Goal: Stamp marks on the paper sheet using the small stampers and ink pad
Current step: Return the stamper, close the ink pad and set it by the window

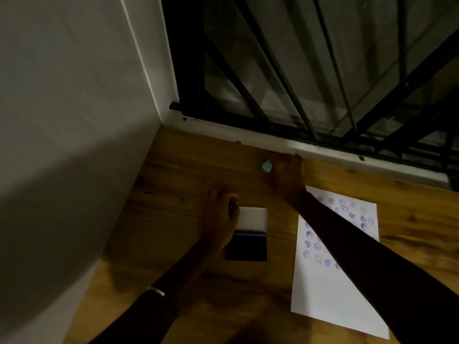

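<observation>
A white paper sheet (330,291) lies on the right of the wooden table (188,165), its upper half covered with several purple stamp marks. The ink pad (248,247) sits left of it, its white lid (253,218) flipped open above the dark pad. My left hand (218,219) rests against the left edge of the lid and pad. My right hand (288,175) reaches across the sheet to the far side of the table, next to a small pale-blue stamper (267,166). Whether its fingers touch the stamper is too dim to tell.
A grey wall (74,145) runs along the table's left edge. A window with black bars (298,83) and a white sill (323,150) borders the far edge. A bangle is on my left wrist (156,291).
</observation>
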